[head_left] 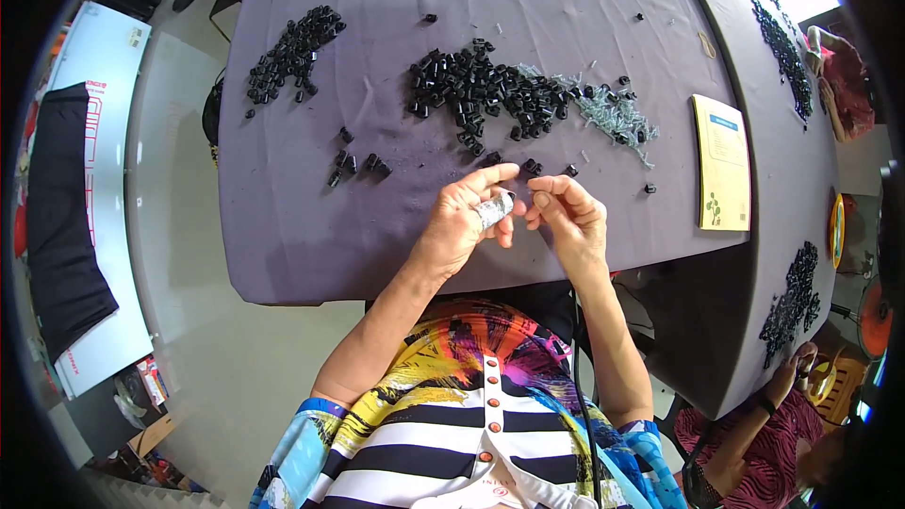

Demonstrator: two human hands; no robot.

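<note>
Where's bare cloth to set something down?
Widest: the grey-purple cloth at near left, between the left hand and the cloth's left edge, nearer than the loose black pieces. Smaller: between the right hand and the yellow book, nearer than one stray black piece. Crowded: beyond the hands, where the black pile meets the clear bits.

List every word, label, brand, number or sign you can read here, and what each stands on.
Wording is not copied; locations only:
Yellow book: blue label, fine lines; too small to read.
White surface at left: large red lettering, partly under black cloth.
Shirt collar: small red emblem, lettering.
Small carton, lower left: too blurred.
</note>
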